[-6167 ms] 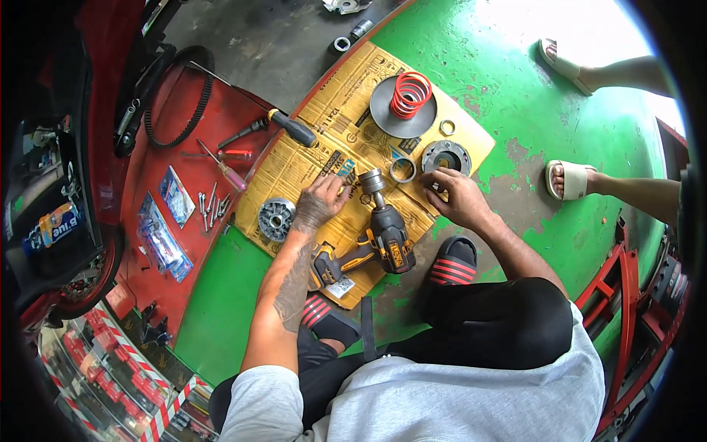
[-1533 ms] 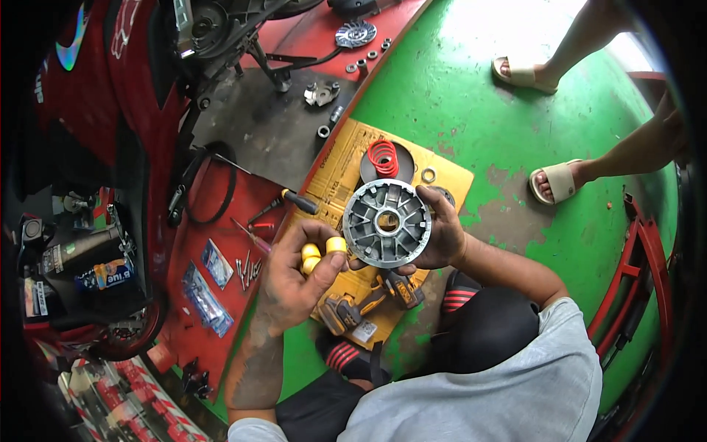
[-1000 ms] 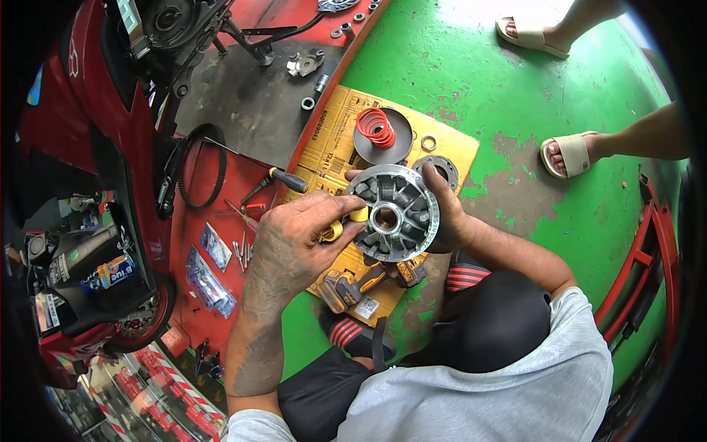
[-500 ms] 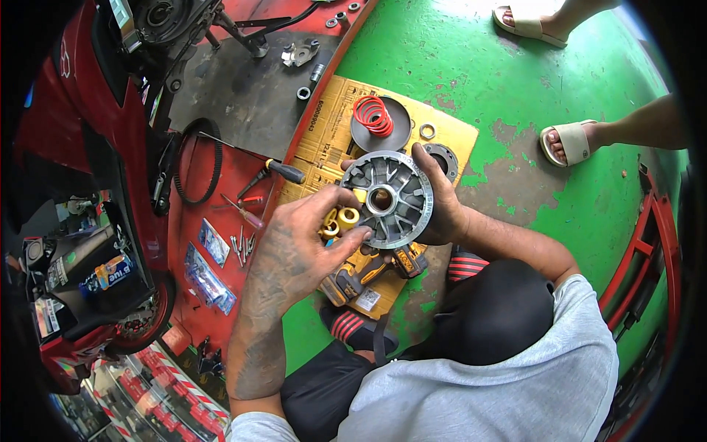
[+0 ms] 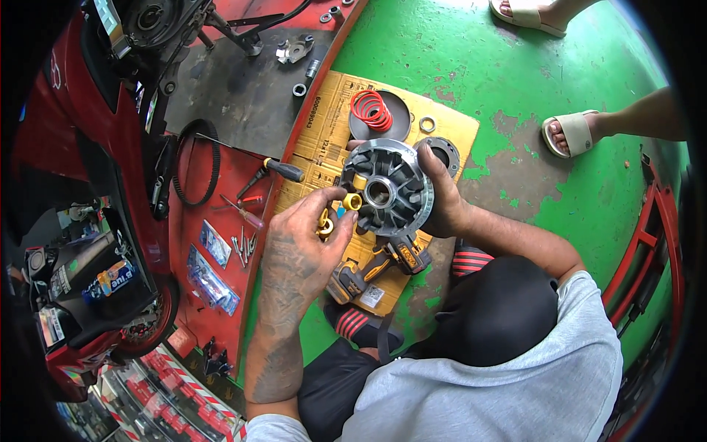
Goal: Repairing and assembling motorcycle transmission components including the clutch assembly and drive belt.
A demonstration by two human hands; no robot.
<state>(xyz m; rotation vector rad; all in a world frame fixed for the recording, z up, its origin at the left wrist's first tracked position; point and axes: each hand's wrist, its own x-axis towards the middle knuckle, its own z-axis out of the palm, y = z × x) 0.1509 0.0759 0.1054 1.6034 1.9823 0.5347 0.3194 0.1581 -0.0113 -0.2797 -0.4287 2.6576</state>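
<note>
My right hand (image 5: 442, 199) grips a round silver metal hub (image 5: 409, 199) with radial ribs and a centre bore, held upright facing me. My left hand (image 5: 317, 225) holds several small yellow cylinders (image 5: 351, 202) in curled fingers beside the hub's left side. Another yellow piece (image 5: 359, 182) sits in one of the hub's left recesses. Beneath my hands lie a flattened yellow cardboard (image 5: 328, 110) and a black-and-yellow impact driver (image 5: 401, 258). A red coil spring (image 5: 372, 110) on a grey disc, a ring (image 5: 427, 124) and a dark round plate (image 5: 451, 158) rest on the cardboard.
A red scooter (image 5: 99, 81) stands at left beside a red-and-grey platform (image 5: 213, 184) holding a belt (image 5: 210, 180), screwdrivers and blue packets (image 5: 210, 283). A person's sandalled feet (image 5: 571, 136) are on the green floor (image 5: 456, 51) at upper right. A red metal frame (image 5: 633, 272) is at right.
Over the last second and a half, my left hand has moved a yellow cylinder to the hub's left side, and one now sits in a recess. The hub has moved slightly up and tilted.
</note>
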